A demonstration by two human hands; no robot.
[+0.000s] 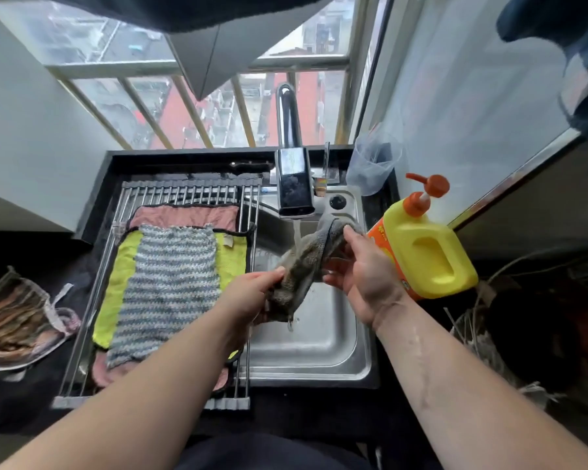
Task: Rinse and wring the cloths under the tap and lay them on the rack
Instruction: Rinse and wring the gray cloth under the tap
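Note:
A wet grey cloth (pixel 302 262) is stretched between both hands over the steel sink (pixel 319 340), under the tap (pixel 294 184), whose water runs onto it. My left hand (pixel 252 293) grips the cloth's lower end and my right hand (pixel 357 266) holds the upper end. Water drips from the cloth's bottom. On the roll-up rack (pixel 190 195) over the sink's left half lie a pink cloth (pixel 184 217), a yellow-green cloth (pixel 123 266) and a grey striped knitted cloth (pixel 170 283) stacked on top.
A yellow detergent bottle (pixel 425 252) with an orange pump stands right of the sink. A clear plastic cup (pixel 374 164) sits behind it. A brown striped cloth (pixel 14 320) lies on the dark counter at far left. A barred window is behind the tap.

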